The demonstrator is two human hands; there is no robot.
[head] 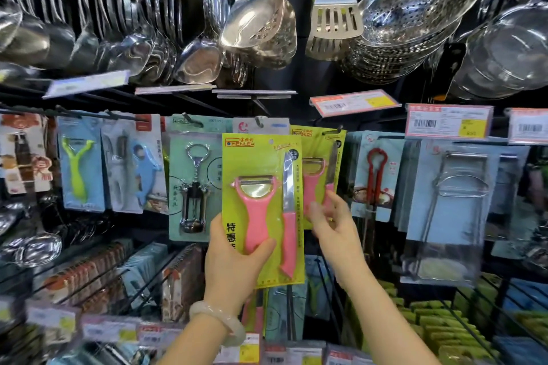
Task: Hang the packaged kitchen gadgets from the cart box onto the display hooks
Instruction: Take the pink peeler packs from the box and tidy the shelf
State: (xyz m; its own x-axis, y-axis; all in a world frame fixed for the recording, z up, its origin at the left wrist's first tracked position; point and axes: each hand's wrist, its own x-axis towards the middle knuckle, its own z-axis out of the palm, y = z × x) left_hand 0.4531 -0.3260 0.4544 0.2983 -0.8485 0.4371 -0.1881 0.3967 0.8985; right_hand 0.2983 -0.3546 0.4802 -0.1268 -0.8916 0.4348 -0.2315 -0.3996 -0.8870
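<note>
Up front, left hand [234, 264] grips green HENLEY peeler pack [262, 207]; right hand [333, 222] spread, touching hung pack [321, 169].

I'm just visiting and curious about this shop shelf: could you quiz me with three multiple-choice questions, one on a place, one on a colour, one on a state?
1. Where does the matching green peeler-and-knife pack hang?
A. right of the held pack
B. left of the corkscrew
C. among the ladles

2. What colour is the peeler in the held pack?
A. blue
B. pink
C. black

3. What is the left hand doing?
A. hanging idle
B. gripping the held pack
C. pressing a price tag

Answers: 1 A, it shows just behind, to the right. 2 B, handle plainly pink. 3 B, thumb lies across the pack's front.
</note>
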